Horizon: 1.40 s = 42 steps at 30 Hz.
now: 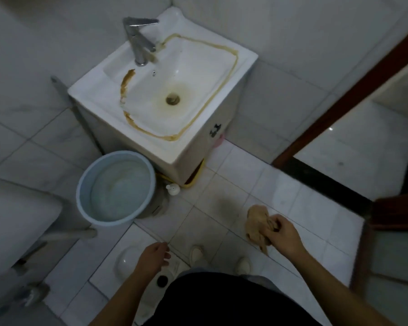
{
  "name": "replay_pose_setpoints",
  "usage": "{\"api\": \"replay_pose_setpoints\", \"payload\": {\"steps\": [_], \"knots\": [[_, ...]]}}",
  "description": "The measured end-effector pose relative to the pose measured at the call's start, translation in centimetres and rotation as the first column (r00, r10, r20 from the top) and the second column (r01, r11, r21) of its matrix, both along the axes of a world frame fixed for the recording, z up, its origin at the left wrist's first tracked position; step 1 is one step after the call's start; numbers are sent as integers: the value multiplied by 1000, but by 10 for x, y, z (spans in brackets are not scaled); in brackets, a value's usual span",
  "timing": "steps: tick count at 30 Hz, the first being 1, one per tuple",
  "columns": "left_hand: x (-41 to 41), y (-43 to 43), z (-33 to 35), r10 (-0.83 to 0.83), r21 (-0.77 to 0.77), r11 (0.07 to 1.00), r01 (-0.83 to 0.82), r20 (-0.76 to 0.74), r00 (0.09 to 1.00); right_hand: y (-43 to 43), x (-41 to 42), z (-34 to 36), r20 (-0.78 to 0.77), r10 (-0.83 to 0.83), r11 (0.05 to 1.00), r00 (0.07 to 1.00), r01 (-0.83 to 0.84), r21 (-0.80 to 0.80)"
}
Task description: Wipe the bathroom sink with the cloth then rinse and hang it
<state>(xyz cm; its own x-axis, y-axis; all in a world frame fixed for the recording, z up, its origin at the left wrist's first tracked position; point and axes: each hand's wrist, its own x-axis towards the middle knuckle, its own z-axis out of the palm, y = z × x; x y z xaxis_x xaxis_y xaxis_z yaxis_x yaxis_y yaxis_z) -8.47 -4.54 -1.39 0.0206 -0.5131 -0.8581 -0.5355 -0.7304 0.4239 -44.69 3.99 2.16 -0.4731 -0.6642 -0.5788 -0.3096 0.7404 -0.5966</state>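
Note:
A white square sink (205, 128) stands on a cabinet in the corner, with a brown stain line around the basin rim and yellow staining around the drain (173, 99). A chrome tap (140, 42) rises at its back left. My right hand (284, 235) is low at the right, well in front of the sink, shut on a crumpled tan cloth (257, 222). My left hand (154, 256) hangs at lower centre with its fingers loosely curled and nothing in it.
A light blue bucket (85, 184) holding water stands on the floor left of the cabinet. A white fixture (17, 222) fills the left edge. A dark wooden door frame (353, 95) and threshold lie to the right. My shoes (196, 251) stand on white floor tiles.

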Motion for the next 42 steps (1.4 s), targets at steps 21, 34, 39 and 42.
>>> {"api": "replay_pose_setpoints", "payload": {"steps": [21,34,39,42], "knots": [[-173,20,18,-75,-1,997,75,121,990,86,-192,-5,206,-346,937,915,350,17],[-329,-135,12,-177,27,984,176,32,984,1,-320,-2,46,-314,941,948,304,150],[-400,-202,33,-259,-99,962,254,-30,966,-32,-374,6,15,-307,940,952,300,163],[-422,-228,42,-259,-157,956,249,-44,965,-74,-403,4,39,-240,955,970,229,191]]}}
